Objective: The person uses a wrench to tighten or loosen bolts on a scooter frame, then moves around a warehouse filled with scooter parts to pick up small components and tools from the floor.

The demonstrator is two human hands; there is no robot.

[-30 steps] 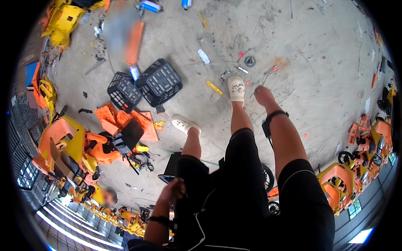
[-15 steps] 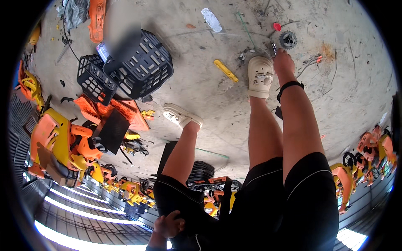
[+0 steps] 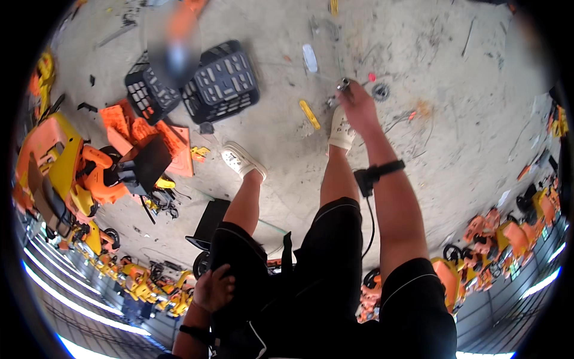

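Observation:
My right hand (image 3: 359, 112) is raised over the floor in front of my right shoe, closed round a small shiny metal part (image 3: 343, 85) with a round end. Its other end is hidden in my fingers. Beside that hand a dark toothed gear (image 3: 380, 91) lies on the concrete, with a small red piece (image 3: 372, 77) near it. Close to my left thigh hangs my left hand (image 3: 214, 289), its fingers loosely apart and nothing visible in them.
Black plastic crates (image 3: 230, 84) stand ahead on the left, with orange panels (image 3: 146, 134) just behind them. A yellow bar (image 3: 310, 115) and a pale oval plate (image 3: 310, 58) lie on the floor. Orange and yellow vehicles (image 3: 57, 161) line both sides.
My right hand has come up off the floor beside the gear, carrying the metal part. My view has shifted and risen. The left hand's fingers are more spread.

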